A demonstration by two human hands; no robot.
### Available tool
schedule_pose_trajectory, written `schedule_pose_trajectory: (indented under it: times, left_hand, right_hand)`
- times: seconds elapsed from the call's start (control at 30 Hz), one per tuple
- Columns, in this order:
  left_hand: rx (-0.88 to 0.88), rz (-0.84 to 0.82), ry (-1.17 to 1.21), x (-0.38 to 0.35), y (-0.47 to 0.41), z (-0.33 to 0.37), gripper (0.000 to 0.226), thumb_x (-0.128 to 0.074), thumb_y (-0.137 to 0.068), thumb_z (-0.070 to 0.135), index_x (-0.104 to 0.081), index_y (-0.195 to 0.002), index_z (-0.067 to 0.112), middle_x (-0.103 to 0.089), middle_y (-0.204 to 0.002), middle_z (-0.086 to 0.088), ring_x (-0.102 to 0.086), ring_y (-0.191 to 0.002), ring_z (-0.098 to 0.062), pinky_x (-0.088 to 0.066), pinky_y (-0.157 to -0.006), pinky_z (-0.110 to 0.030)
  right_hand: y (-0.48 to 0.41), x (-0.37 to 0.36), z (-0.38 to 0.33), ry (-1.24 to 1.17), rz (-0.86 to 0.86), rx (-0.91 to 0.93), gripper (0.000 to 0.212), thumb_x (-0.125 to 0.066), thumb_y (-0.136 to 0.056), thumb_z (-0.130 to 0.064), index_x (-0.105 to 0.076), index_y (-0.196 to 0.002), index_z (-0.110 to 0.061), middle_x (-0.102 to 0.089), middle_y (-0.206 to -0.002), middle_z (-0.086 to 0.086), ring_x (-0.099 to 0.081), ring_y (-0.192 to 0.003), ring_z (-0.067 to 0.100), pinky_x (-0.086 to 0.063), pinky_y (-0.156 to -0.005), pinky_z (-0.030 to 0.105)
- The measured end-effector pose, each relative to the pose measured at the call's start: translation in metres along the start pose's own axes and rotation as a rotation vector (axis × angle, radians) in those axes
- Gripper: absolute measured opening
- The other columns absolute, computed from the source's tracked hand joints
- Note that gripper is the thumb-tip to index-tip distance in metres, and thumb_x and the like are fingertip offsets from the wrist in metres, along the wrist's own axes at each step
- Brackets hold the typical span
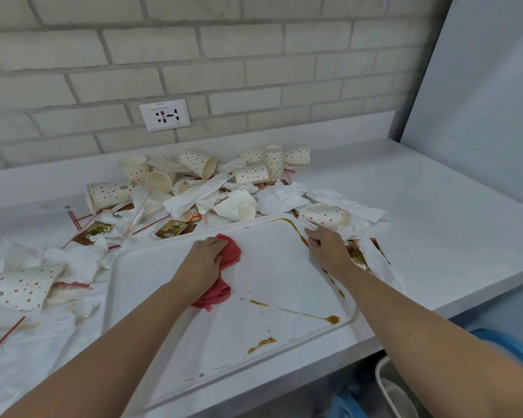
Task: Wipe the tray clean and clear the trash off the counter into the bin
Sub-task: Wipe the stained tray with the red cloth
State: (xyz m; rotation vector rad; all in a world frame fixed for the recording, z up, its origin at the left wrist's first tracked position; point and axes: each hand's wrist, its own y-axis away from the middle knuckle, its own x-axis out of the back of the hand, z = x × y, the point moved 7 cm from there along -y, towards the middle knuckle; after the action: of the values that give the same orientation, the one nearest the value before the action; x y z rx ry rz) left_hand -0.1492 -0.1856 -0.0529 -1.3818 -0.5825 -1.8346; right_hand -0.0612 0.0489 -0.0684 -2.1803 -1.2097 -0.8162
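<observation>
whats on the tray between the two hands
Head view: red cloth under the left hand, then bare tray, then a brown sauce streak by the right hand.

1. One tray (272,267).
2. One red cloth (230,251).
3. Two hands: left hand (204,257), right hand (326,250).
4. About twelve dotted cups (109,196).
5. Napkins (278,200): too tangled to count.
6. One socket (164,115).
7. One bin (378,376).

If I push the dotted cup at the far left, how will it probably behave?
The cup lies on its side, so it will likely roll, curving because it tapers. It looks like thin, dented paper: probably light, and easy to crush. The napkins around it may drag along.
</observation>
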Motion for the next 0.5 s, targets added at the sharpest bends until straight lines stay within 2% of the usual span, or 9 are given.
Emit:
schedule_pose_trajectory:
  times: [0.07, 0.17, 0.27, 0.37, 0.5]
  left_hand:
    - [0.085, 0.042, 0.014, 0.001, -0.012, -0.004, 0.041, -0.04, -0.095, 0.005, -0.049, -0.134, 0.01, -0.05, -0.135, -0.011, -0.045, -0.12, -0.03, -0.033, -0.105, -0.035]
    - [0.139, 0.064, -0.03, -0.003, -0.027, 0.015, 0.037, -0.035, -0.097, 0.007, -0.049, -0.131, 0.007, -0.048, -0.136, -0.011, -0.045, -0.119, -0.028, -0.03, -0.102, -0.032]
    - [0.124, 0.071, -0.107, -0.008, -0.038, 0.047, 0.036, -0.03, -0.099, 0.008, -0.045, -0.131, 0.005, -0.045, -0.138, -0.01, -0.043, -0.119, -0.026, -0.029, -0.1, -0.031]
    - [0.039, 0.037, -0.122, -0.02, -0.046, 0.07, 0.038, -0.03, -0.099, 0.008, -0.043, -0.134, 0.008, -0.043, -0.14, -0.008, -0.042, -0.117, -0.027, -0.029, -0.1, -0.031]
    - [-0.057, -0.054, -0.061, -0.024, -0.044, 0.061, 0.041, -0.034, -0.097, 0.008, -0.041, -0.138, 0.011, -0.042, -0.143, -0.007, -0.039, -0.122, -0.028, -0.024, -0.103, -0.03]
  right_hand:
    - [-0.001, 0.0, 0.0, 0.047, -0.004, 0.018, 0.027, -0.044, -0.096, -0.003, -0.058, -0.073, 0.004, -0.033, -0.061, -0.005, -0.044, -0.072, 0.02, -0.032, -0.067, 0.028]
    - [-0.001, 0.0, 0.001, 0.062, -0.004, 0.032, 0.029, -0.044, -0.094, 0.0, -0.054, -0.069, 0.009, -0.032, -0.061, -0.004, -0.042, -0.069, 0.02, -0.031, -0.065, 0.029]
    - [-0.001, 0.0, 0.0, 0.064, 0.004, 0.051, 0.03, -0.044, -0.095, -0.001, -0.05, -0.065, 0.001, -0.031, -0.061, -0.004, -0.043, -0.069, 0.02, -0.033, -0.065, 0.03]
    - [-0.002, -0.002, -0.001, 0.095, -0.004, 0.038, 0.027, -0.043, -0.096, -0.006, -0.059, -0.079, 0.008, -0.04, -0.069, 0.003, -0.046, -0.074, 0.022, -0.039, -0.068, 0.034]
    - [-0.001, -0.003, -0.001, 0.147, -0.01, 0.06, 0.024, -0.042, -0.096, -0.007, -0.063, -0.091, 0.004, -0.044, -0.079, 0.008, -0.048, -0.079, 0.024, -0.041, -0.071, 0.036]
